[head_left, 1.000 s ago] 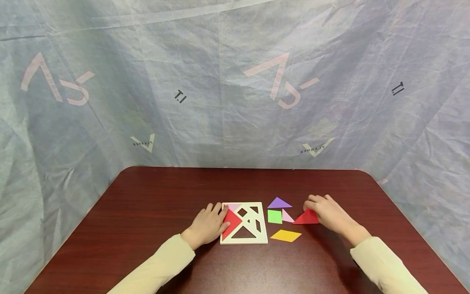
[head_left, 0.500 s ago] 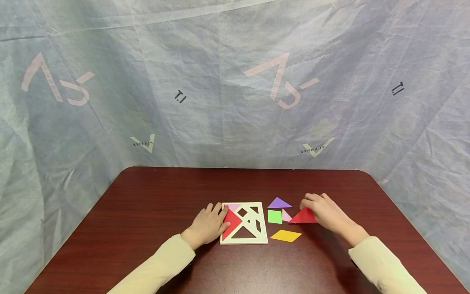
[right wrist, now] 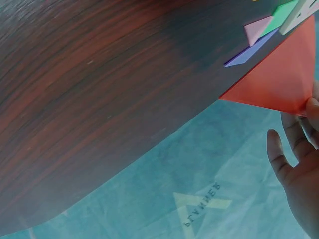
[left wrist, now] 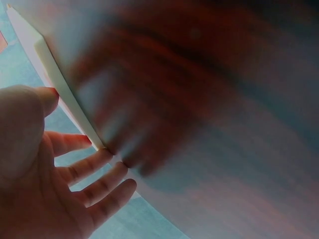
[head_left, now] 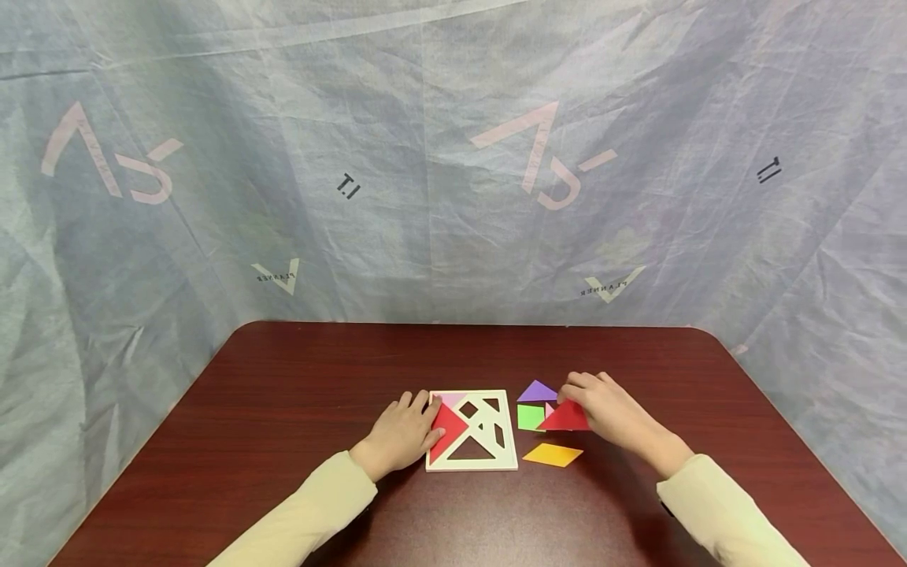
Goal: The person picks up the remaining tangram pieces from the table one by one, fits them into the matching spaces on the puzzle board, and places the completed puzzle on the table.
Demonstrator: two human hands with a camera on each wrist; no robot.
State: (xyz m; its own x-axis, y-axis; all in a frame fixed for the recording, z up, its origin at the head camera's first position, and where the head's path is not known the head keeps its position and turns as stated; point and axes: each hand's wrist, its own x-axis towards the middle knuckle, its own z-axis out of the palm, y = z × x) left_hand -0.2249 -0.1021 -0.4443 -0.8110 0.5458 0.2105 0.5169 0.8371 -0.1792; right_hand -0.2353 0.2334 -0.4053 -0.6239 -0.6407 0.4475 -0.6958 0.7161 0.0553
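Lower right, right hand (head_left: 615, 411) pinches red triangle (head_left: 567, 418), could nudge green square (head_left: 529, 417) if dipped; left hand (head_left: 401, 436), fingers apart, touches white board (head_left: 505, 457).

Head view: set back and above, facing forward and down; curtain (head_left: 453, 236) fills upper half of frame, tabletop (head_left: 319, 358) the lower. Left wrist: very near, palm side; left hand (left wrist: 65, 174) at lower left, edge of white board (left wrist: 65, 94) at upper left, shared with head view. Right wrist: close, turned nearly upside down, curtain at bottom; right hand (right wrist: 306, 169) at right edge, red triangle (right wrist: 281, 74) upper right, also in head view.
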